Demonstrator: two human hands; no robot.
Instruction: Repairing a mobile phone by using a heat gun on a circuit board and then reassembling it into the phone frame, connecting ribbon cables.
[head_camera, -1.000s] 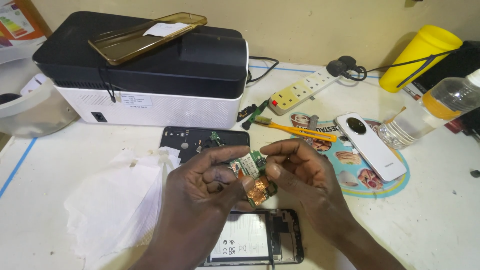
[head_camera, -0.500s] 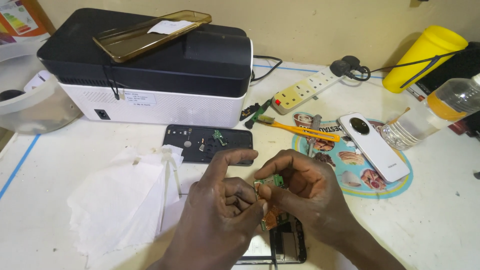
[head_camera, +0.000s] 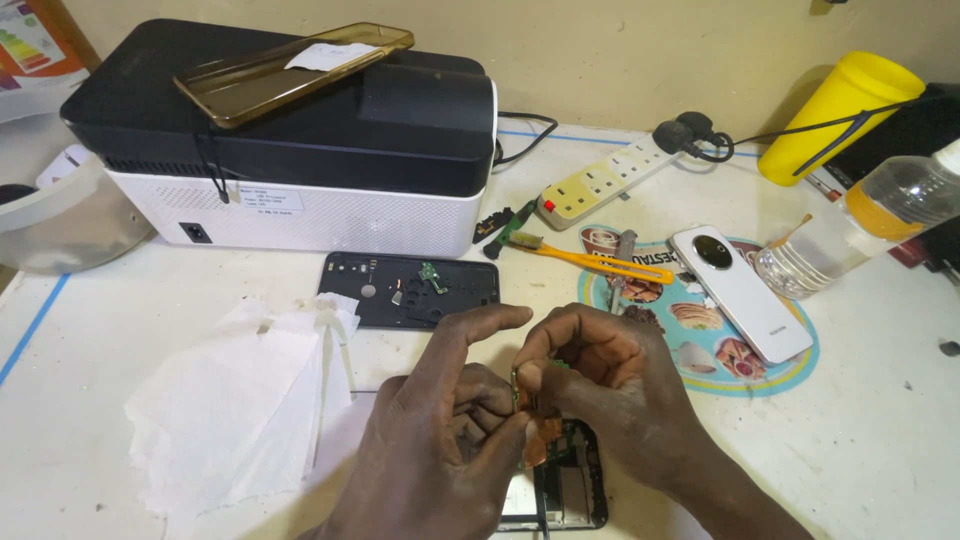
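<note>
White and scuffed, the tabletop (head_camera: 880, 420) carries a phone repair that I judge to be well into disassembly. Near its front edge my left hand (head_camera: 440, 440) and right hand (head_camera: 610, 390) meet, both pinched narrow on a small circuit part (head_camera: 540, 435) with an orange-brown flex strip hanging from it. I cannot tell exactly which fingertips carry the load, since the fingers overlap. Right under the hands lies the opened phone body (head_camera: 565, 490), its inside exposed and partly hidden by my wrists.

What looks done: the dark back frame (head_camera: 408, 290) is off and lies toward the middle of the tabletop, with a tiny green board and loose bits resting in it. The small part is up out of the phone body, or nearly so; whether its flex is free at the lower end I cannot tell. What looks left, as I judge it, is sorting out this part and putting the phone together again, as the frame lies apart from the body.

Crumpled white tissue (head_camera: 240, 400) lies toward the left edge. A black-and-white printer (head_camera: 300, 150) stands at the back, a yellow-handled brush (head_camera: 590, 258) and a white phone (head_camera: 740, 292) to the right.
</note>
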